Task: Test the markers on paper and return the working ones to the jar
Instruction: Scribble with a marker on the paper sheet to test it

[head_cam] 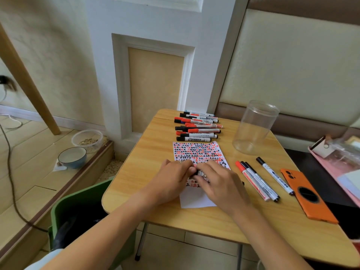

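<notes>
A white paper point(196, 151) covered in red and black marks lies in the middle of the wooden table point(152, 147). Over its near half my left hand point(171, 178) and my right hand point(218, 182) meet, together gripping one marker point(198, 173) with a black cap; most of it is hidden by my fingers. A pile of several red and black capped markers point(198, 126) lies at the table's far edge. An empty clear plastic jar point(255, 127) stands upright at the far right. Several more markers point(261, 180) lie to the right of the paper.
An orange phone point(307, 193) lies face down near the right edge. A pink tray point(335, 162) with packets sits further right. A green bin point(78, 215) stands left of the table. Two bowls point(78, 151) rest on the floor ledge at left.
</notes>
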### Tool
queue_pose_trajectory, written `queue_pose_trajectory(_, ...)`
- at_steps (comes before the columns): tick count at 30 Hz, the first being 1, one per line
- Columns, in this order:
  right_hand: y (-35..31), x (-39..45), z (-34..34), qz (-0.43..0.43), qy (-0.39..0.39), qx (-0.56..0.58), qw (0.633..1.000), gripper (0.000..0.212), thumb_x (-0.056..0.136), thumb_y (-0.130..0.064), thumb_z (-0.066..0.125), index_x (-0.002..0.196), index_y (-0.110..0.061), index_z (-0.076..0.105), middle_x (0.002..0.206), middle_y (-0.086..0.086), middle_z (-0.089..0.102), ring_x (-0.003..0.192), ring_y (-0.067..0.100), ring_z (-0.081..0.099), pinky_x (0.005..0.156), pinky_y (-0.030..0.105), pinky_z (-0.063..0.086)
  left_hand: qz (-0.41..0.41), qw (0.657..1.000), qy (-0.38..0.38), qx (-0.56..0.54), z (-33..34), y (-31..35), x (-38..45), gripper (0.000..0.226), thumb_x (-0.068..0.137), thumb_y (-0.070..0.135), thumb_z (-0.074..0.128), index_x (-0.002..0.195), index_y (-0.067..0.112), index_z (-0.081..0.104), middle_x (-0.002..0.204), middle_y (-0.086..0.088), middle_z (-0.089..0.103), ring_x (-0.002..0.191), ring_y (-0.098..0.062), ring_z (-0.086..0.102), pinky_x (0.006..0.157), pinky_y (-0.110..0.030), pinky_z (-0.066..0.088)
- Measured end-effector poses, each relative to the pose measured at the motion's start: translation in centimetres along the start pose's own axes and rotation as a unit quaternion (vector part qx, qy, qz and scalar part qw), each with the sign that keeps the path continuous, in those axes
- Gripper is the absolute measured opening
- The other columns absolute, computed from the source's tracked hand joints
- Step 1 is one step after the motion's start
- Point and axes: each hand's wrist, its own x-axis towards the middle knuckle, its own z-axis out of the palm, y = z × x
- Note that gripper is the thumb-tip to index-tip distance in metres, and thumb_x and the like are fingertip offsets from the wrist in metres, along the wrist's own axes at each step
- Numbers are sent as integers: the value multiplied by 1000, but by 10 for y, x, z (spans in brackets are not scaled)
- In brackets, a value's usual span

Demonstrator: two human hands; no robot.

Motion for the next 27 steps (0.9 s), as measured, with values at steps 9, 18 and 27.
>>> queue_pose_trajectory(9, -4, 7, -5, 30, 8, 10, 999, 26, 99, -41, 50, 100, -20, 67, 80, -6, 63, 61, 22, 58, 46, 31, 42, 13, 998, 68, 10, 0, 5, 2, 24, 105, 33, 30, 85, 26, 40, 72, 8, 47, 72, -15, 40, 71, -37, 22)
queue_pose_trajectory(18, -3, 6, -4, 26, -40, -32, 998, 23, 99, -45, 54, 96, -22, 57, 64, -5, 59, 49, 25, 52, 45, 28, 27, 25, 998, 51, 5, 5, 2, 2, 32, 106, 36, 28, 88, 19, 48, 79, -1, 57, 78, -22, 49, 77, -40, 31)
queue_pose_trajectory(27, 10, 8, -7, 90, -115, -8, 989, 39, 99, -62, 36, 88, -26, 43, 73, -9, 51, 61, 18, 50, 52, 32, 31, 29, 995, 90, 35, -4, -5, 6, 38, 106, 47, 26, 95, 25, 55, 83, 9, 59, 80, -13, 52, 78, -37, 34)
